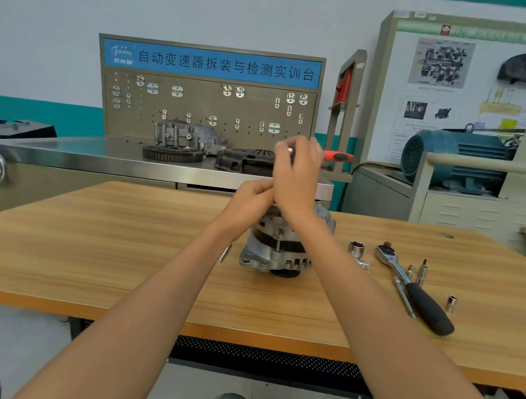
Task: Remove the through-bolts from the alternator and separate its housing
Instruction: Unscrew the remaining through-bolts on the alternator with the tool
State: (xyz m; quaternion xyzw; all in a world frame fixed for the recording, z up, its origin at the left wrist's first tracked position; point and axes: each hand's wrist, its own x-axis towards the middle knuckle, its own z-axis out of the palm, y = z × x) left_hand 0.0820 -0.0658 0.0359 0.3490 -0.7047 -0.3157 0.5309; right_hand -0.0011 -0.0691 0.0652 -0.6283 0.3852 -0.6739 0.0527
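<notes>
- Head view: the alternator (282, 247) stands on end on the wooden table (118, 248), near the middle, its pulley end down and its finned housing facing the camera.
- The left hand (252, 198) rests on the top of the alternator with its fingers curled in; whether they pinch anything there I cannot tell — the right wrist crosses in front.
- The right hand (297, 170) is raised above the alternator, clear of its top, fingers closed round a screwdriver with a red and black handle (338, 157) that sticks out to the right; the shaft is hidden behind the hand.
- Both forearms reach in from the bottom edge and cover the upper part of the alternator, so its top bolts cannot be seen.
- A thin metal rod (225, 253), perhaps a loose bolt, lies on the table just left of the alternator's base.
- To the right lie a large socket (356, 249), a ratchet (415, 289) with a black grip, a slim bar beside it, and a few small sockets (451, 303) — all well apart from the hands.
- Behind the table stands a steel bench (64, 150) with a pegboard (206, 107), a gear ring and dark engine parts.
- A blue motor (453, 158) sits on a cabinet at the right.
</notes>
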